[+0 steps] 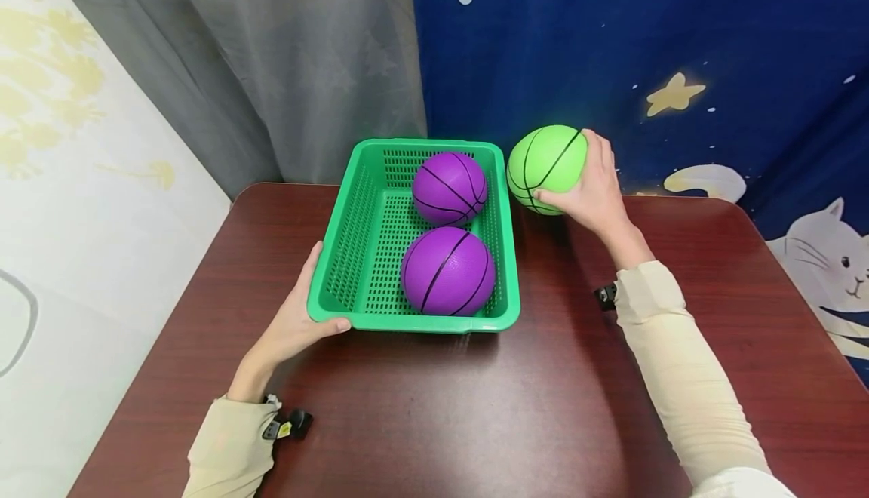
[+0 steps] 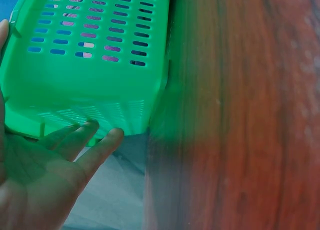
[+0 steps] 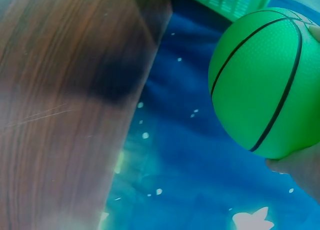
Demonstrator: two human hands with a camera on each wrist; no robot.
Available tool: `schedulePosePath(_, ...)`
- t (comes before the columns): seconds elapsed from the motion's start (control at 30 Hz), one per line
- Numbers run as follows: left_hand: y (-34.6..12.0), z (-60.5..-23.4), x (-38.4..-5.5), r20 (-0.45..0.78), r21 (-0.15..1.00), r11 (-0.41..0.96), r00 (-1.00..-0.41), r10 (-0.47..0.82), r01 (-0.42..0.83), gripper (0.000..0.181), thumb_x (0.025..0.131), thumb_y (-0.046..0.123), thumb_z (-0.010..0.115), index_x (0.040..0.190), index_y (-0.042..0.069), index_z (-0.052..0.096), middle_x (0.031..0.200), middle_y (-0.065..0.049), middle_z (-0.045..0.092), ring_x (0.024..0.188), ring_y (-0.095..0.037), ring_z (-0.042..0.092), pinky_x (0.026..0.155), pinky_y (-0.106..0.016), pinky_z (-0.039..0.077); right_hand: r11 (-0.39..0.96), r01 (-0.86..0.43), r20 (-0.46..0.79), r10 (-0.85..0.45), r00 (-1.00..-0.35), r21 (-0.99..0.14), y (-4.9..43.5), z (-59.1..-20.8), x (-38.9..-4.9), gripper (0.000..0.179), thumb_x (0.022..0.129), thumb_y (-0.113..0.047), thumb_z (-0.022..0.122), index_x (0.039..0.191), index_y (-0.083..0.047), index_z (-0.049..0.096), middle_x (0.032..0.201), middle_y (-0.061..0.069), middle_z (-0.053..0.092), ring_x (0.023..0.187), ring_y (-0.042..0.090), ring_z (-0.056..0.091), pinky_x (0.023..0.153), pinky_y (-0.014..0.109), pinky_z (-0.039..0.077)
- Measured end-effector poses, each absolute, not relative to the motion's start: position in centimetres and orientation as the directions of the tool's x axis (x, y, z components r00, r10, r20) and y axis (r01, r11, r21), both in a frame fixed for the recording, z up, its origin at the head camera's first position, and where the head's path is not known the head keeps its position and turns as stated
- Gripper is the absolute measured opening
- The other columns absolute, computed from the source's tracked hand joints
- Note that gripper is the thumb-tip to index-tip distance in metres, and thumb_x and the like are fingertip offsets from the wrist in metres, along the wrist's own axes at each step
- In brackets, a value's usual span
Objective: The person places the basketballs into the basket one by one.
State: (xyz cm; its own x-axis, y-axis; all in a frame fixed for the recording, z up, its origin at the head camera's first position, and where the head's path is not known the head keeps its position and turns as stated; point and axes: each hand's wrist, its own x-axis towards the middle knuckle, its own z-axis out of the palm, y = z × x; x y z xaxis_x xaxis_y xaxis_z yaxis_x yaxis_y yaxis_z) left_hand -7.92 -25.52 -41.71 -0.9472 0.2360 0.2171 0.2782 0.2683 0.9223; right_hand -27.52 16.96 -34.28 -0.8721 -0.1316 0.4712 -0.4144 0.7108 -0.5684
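My left hand holds the near left corner of a green plastic basket. Its thumb lies along the front rim and the fingers reach along the outer left wall; in the left wrist view the fingertips meet that wall. Inside the basket, two purple basketballs sit one behind the other on the right side. Just right of the basket, my right hand grips a light green basketball from its right side, at about rim height. The right wrist view shows this ball partly cut off, fingers at its edge.
The basket stands on a dark red-brown wooden table. Behind the table hang a grey curtain and a blue curtain with stars and a white cat. A white patterned wall is on the left.
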Motion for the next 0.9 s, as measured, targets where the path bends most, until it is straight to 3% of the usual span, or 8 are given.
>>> schedulePosePath(0.23,-25.8,-41.8,-8.0,0.226,0.933,0.224,-0.944,0.242,0.280,0.114,0.071,0.005,0.078,0.149,0.031,-0.001,0.153,0.003,0.010,0.134,-0.024,0.022,0.092,-0.022,0.038,0.690,-0.461,0.499,-0.165,-0.851,-0.558,15.7,-32.8,-27.0,0.106,0.057,-0.038,0.084,0.141,-0.011,0.026,0.139,0.007,0.029,0.126,0.023,0.028,0.093,0.054,0.033)
schedulePosePath(0.9,-25.5,-42.0,-7.7,0.233,0.923,0.245,-0.937,0.260,0.298,0.115,0.071,0.004,0.077,0.150,0.029,-0.002,0.153,0.000,0.011,0.133,-0.025,0.023,0.092,-0.021,0.038,0.640,-0.561,0.532,-0.268,-0.803,-0.525,13.4,-31.1,-24.5,0.111,0.055,-0.041,0.086,0.142,-0.008,0.026,0.138,0.010,0.031,0.121,0.025,0.036,0.093,0.049,0.037)
